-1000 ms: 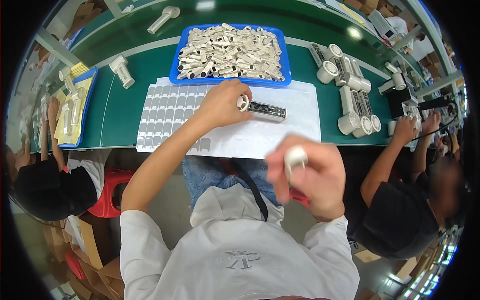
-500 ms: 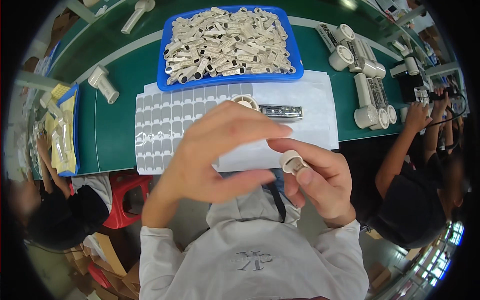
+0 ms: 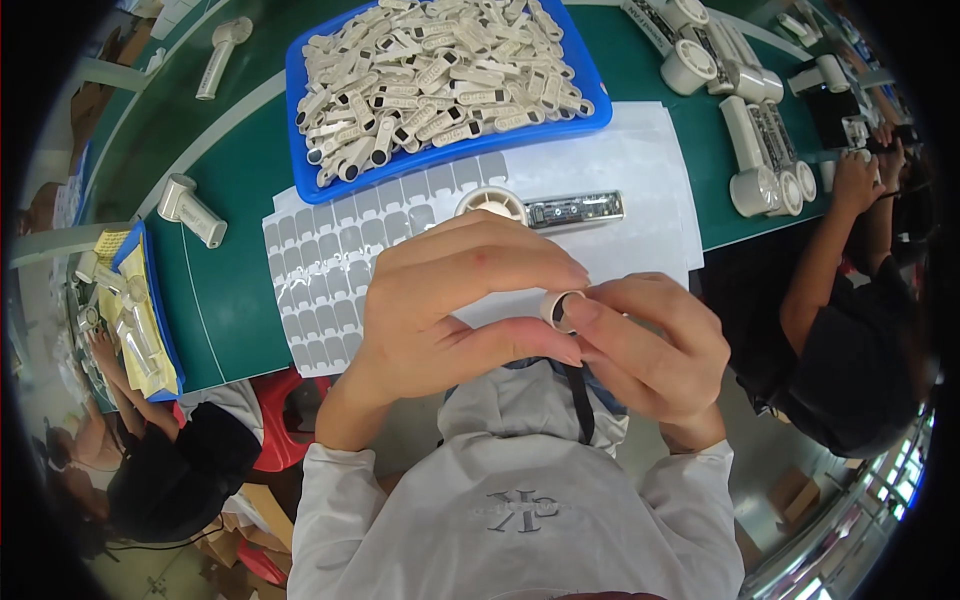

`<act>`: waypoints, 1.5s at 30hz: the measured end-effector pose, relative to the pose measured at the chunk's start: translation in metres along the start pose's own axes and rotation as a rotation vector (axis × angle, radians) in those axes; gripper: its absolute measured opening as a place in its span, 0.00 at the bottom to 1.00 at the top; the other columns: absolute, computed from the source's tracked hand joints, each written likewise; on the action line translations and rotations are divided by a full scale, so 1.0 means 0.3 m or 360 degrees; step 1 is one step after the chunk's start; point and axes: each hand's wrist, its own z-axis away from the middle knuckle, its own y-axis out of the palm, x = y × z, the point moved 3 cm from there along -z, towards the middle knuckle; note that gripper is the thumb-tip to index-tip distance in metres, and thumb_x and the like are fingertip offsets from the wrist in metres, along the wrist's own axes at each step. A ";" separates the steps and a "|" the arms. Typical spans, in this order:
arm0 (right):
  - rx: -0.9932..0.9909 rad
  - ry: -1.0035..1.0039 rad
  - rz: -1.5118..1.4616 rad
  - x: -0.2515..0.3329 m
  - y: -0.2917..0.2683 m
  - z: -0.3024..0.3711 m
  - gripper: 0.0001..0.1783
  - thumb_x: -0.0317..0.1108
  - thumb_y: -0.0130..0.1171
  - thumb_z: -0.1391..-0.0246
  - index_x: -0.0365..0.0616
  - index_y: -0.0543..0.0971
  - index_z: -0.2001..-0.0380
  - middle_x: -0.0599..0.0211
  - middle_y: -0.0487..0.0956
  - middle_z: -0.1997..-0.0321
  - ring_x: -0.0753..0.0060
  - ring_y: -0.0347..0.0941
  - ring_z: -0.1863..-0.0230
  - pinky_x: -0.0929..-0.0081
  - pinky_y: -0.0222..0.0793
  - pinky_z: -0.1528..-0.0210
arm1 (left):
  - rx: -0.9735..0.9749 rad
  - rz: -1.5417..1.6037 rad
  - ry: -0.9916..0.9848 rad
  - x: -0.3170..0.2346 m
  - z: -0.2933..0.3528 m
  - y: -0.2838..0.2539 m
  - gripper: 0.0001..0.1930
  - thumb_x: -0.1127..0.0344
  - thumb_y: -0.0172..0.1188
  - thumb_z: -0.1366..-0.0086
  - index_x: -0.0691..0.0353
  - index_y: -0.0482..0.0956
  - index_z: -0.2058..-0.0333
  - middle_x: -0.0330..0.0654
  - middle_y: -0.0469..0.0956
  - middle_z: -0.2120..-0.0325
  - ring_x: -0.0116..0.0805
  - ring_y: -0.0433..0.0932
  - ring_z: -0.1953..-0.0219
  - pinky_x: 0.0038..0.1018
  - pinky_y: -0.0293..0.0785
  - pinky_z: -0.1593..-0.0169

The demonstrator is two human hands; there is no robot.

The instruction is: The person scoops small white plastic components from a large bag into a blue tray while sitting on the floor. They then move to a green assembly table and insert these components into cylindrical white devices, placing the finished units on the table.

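Note:
My right hand (image 3: 660,345) is closed on a small cream plastic cover (image 3: 551,309), whose rounded end with a dark spot faces left; the fingers hide the rest. My left hand (image 3: 450,305) is open, thumb and fingers curved apart around that end; I cannot tell whether they touch it. Beyond my hands lies a handheld fan (image 3: 493,204), its handle (image 3: 575,208) showing a circuit board. It rests on white sheets (image 3: 655,170), beside rows of grey stickers (image 3: 330,290).
A blue tray (image 3: 603,108) heaped with similar cream covers stands behind the sheets. More fans (image 3: 760,165) lie at the right, and single ones (image 3: 192,210) at the left. Co-workers sit on both sides; a blue tray (image 3: 165,310) with yellow lining is by the left one.
My right hand has turned the cover and brought it closer to my left hand. My left thumb and fingers now sit around its end. The whole view has shifted slightly.

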 end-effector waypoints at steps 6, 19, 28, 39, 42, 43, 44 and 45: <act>0.0115 -0.0100 0.0062 0.009 -0.056 0.007 0.22 0.22 0.68 0.68 0.38 0.81 0.62 0.56 0.78 0.68 0.66 0.74 0.75 0.76 0.71 0.75 | -0.0014 -0.0037 0.0026 -0.029 -0.001 0.052 0.23 0.60 0.74 0.57 0.68 0.81 0.65 0.47 0.82 0.73 0.39 0.81 0.71 0.28 0.74 0.66; -0.0034 0.0007 -0.0016 -0.044 -0.145 0.123 0.19 0.24 0.70 0.63 0.34 0.81 0.63 0.59 0.78 0.73 0.67 0.75 0.76 0.77 0.70 0.78 | -0.0001 -0.0102 0.0011 -0.021 -0.037 0.217 0.17 0.63 0.72 0.55 0.66 0.83 0.66 0.44 0.81 0.77 0.34 0.79 0.76 0.23 0.71 0.72; -0.0050 0.0238 0.0017 -0.064 -0.190 0.169 0.17 0.20 0.68 0.63 0.35 0.80 0.64 0.55 0.79 0.70 0.64 0.77 0.73 0.76 0.73 0.74 | 0.0092 -0.0016 0.0019 0.012 -0.083 0.291 0.20 0.65 0.74 0.58 0.68 0.83 0.65 0.44 0.81 0.77 0.33 0.78 0.76 0.25 0.72 0.72; -0.0458 0.0017 -0.0190 -0.104 -0.167 0.226 0.16 0.22 0.65 0.54 0.42 0.73 0.62 0.41 0.76 0.60 0.52 0.78 0.66 0.65 0.80 0.66 | -0.0196 0.0175 0.0188 -0.019 -0.057 0.323 0.20 0.68 0.74 0.57 0.70 0.82 0.64 0.48 0.82 0.71 0.39 0.79 0.72 0.28 0.74 0.70; -0.0577 -0.0094 -0.0331 -0.117 -0.156 0.246 0.23 0.25 0.65 0.52 0.46 0.67 0.55 0.40 0.74 0.57 0.52 0.78 0.64 0.63 0.80 0.66 | -0.0213 0.0267 0.0191 -0.039 -0.055 0.341 0.19 0.69 0.74 0.56 0.70 0.82 0.64 0.49 0.82 0.71 0.38 0.79 0.72 0.27 0.74 0.70; -0.0627 -0.0150 -0.0377 -0.124 -0.152 0.251 0.25 0.26 0.65 0.52 0.48 0.65 0.53 0.40 0.74 0.56 0.52 0.78 0.64 0.63 0.80 0.66 | -0.0213 0.0305 0.0185 -0.047 -0.055 0.346 0.19 0.69 0.73 0.56 0.70 0.82 0.64 0.49 0.82 0.71 0.38 0.79 0.72 0.26 0.74 0.70; -0.0677 -0.0202 -0.0416 -0.125 -0.150 0.254 0.27 0.27 0.65 0.51 0.50 0.63 0.51 0.39 0.74 0.55 0.52 0.78 0.64 0.62 0.80 0.66 | -0.0227 0.0306 0.0207 -0.049 -0.054 0.351 0.18 0.70 0.73 0.56 0.70 0.82 0.64 0.49 0.82 0.71 0.38 0.79 0.72 0.26 0.74 0.70; -0.0653 -0.0157 -0.0368 -0.112 -0.151 0.247 0.31 0.27 0.64 0.50 0.52 0.59 0.48 0.40 0.73 0.53 0.53 0.78 0.65 0.62 0.80 0.66 | -0.0242 0.0307 0.0228 -0.051 -0.052 0.355 0.18 0.70 0.73 0.56 0.70 0.82 0.64 0.49 0.82 0.71 0.38 0.79 0.72 0.26 0.74 0.70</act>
